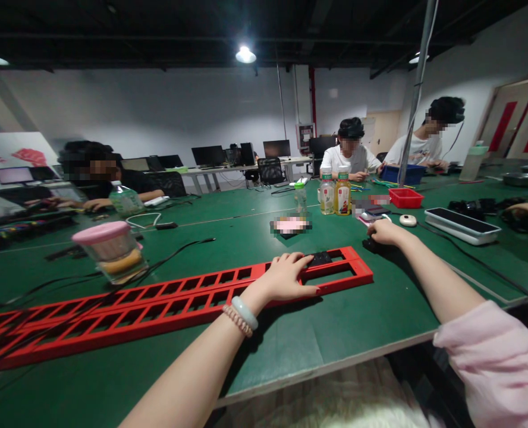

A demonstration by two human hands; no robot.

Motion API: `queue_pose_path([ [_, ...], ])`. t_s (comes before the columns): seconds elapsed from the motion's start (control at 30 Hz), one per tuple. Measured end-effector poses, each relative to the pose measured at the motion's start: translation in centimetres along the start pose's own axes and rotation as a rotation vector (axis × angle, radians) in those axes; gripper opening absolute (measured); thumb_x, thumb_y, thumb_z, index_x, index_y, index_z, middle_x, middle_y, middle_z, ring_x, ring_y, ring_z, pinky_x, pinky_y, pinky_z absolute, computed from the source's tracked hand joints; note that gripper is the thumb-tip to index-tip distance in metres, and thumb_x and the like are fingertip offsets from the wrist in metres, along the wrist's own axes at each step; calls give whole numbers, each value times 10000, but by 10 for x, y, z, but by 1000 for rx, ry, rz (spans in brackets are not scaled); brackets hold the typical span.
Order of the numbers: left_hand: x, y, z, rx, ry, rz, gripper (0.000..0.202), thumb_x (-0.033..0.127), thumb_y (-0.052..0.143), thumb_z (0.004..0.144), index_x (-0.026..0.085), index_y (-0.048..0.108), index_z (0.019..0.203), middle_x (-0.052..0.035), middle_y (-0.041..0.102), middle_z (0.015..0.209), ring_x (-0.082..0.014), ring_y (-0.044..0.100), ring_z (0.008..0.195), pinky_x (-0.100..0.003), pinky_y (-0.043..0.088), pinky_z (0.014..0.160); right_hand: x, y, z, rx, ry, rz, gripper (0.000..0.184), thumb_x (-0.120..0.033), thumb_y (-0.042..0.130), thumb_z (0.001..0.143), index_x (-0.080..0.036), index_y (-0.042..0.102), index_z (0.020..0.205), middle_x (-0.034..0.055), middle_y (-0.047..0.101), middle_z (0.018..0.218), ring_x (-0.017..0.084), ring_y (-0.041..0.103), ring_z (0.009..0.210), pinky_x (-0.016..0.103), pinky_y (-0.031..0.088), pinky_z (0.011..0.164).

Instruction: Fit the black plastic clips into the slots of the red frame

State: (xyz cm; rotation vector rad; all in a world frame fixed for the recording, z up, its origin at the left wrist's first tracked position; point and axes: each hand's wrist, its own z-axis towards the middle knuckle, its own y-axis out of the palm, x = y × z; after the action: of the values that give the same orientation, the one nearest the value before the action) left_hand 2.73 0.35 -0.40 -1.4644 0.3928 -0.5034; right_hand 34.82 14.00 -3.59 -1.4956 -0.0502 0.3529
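A long red frame (pixel 197 302) with two rows of rectangular openings lies across the green table. My left hand (pixel 286 276) rests on it near its right end, fingers spread, with a bracelet and a hair coil at the wrist. By those fingertips, a black piece (pixel 321 258) sits in the far row of the frame. To the right of the frame, my right hand (pixel 389 233) has its fingers closed on a small black object (pixel 371 245) at the table surface. The hand partly hides that object, and I cannot make out its kind.
A pink-lidded cup (pixel 112 252) and black cables lie at left. Beyond are a phone-sized pink item (pixel 291 226), two drink bottles (pixel 342 193), a red tray (pixel 405 198) and a white-edged black device (pixel 462 226). Several people work around the table (pixel 335 339).
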Motion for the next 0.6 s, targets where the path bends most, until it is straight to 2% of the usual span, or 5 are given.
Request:
queue_pose_path([
  [0.3, -1, 0, 0, 7, 4, 6, 836, 756, 431, 651, 280, 325, 1330, -85, 379, 1316, -323, 381, 1127, -441, 298, 930, 0, -2, 1, 126, -56, -31, 346, -116, 535, 650, -165, 660, 969, 93, 636, 997, 198, 572, 930, 241, 400, 826],
  [0.6, -2, 0, -1, 15, 8, 3, 823, 739, 449, 653, 283, 327, 1326, -84, 390, 1308, -328, 386, 1123, -446, 314, 923, -10, -2, -4, 240, -66, -16, 323, -176, 532, 730, -174, 626, 1039, 117, 519, 1048, 206, 554, 929, 275, 409, 842],
])
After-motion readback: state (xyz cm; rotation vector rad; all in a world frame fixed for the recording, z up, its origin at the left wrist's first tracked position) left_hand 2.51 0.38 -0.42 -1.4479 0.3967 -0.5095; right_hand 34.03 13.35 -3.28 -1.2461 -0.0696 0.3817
